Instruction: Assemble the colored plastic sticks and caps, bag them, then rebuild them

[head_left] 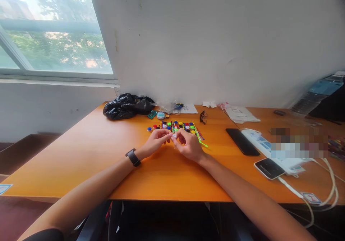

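Observation:
My left hand [156, 140] and my right hand [189, 146] meet above the middle of the table [153, 180]. Between their pinched fingertips is a small white plastic piece [174, 135], with a narrow pointed part standing up; its exact kind is too small to make out. Just beyond the fingers lie several round caps in blue, red, black, white, yellow and green, such as a blue cap [149, 129] and a yellow cap [193, 132]. Thin coloured plastic sticks lie among them, and a lime-green stick [202, 143] points out to the right. My hands hide part of this group.
A black plastic bag [126, 106] lies at the back left, near a small round tin [160, 115]. Glasses [203, 117] rest behind the caps. To the right are a black phone [242, 141], a white power strip [258, 144], a black-and-white device [269, 168] and cables [332, 190].

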A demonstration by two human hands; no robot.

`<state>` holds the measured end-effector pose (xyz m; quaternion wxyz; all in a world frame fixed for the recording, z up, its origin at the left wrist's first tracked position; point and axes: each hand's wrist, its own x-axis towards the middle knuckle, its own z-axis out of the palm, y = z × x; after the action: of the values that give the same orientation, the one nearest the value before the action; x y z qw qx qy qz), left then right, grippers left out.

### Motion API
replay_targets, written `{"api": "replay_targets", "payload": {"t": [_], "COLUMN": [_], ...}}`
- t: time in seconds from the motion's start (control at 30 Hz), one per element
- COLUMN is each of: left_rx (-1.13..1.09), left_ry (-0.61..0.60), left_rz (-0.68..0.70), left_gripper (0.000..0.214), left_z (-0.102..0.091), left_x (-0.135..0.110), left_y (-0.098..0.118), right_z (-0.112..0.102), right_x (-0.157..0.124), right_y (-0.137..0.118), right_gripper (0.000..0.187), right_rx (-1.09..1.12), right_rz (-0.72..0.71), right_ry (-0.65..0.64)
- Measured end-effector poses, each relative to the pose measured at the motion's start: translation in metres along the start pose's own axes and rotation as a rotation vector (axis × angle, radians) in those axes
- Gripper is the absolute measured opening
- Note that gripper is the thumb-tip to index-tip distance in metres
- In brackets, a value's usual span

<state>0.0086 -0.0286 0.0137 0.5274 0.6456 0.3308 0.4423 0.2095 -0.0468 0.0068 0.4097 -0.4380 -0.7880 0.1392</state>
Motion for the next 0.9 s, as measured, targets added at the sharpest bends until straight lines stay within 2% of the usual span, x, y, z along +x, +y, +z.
{"api": "replay_targets", "payload": {"t": [0.17,0.27,0.37,0.5,0.63,0.7,0.83,0.9], "left_rx": [0.031,0.061,0.162,0.353,0.491,0.539,0.644,0.659], "left_ry": [-0.001,-0.041,-0.064,-0.064,-0.016,-0.002,-0.032,-0.06], "left_rz": [0.019,0.036,0.109,0.192,0.204,0.203,0.179,0.182], "left_gripper": [0.044,0.046,0.046,0.04,0.033,0.036,0.048,0.044], "left_z": [0.0,-0.001,-0.002,-0.003,-0.003,-0.003,-0.003,-0.004], "left_x": [0.001,0.001,0.002,0.001,0.0,-0.001,-0.001,0.0], "left_y": [-0.001,-0.004,-0.01,-0.017,-0.019,-0.019,-0.022,-0.024], "right_z": [-0.002,-0.003,-0.006,-0.01,-0.013,-0.016,-0.029,-0.039], "right_x": [0.001,0.002,0.005,0.008,0.01,0.012,0.02,0.024], "right_y": [0.0,0.001,0.002,0.006,0.01,0.01,0.009,0.011], "right_gripper": [0.021,0.021,0.025,0.024,0.02,0.022,0.033,0.034], "right_rx": [0.006,0.022,0.008,-0.075,-0.214,-0.274,-0.37,-0.44], "right_rz": [-0.003,-0.002,0.026,0.086,0.143,0.164,0.204,0.238], "right_ry": [-0.013,-0.041,-0.096,-0.185,-0.295,-0.337,-0.298,-0.255]}}
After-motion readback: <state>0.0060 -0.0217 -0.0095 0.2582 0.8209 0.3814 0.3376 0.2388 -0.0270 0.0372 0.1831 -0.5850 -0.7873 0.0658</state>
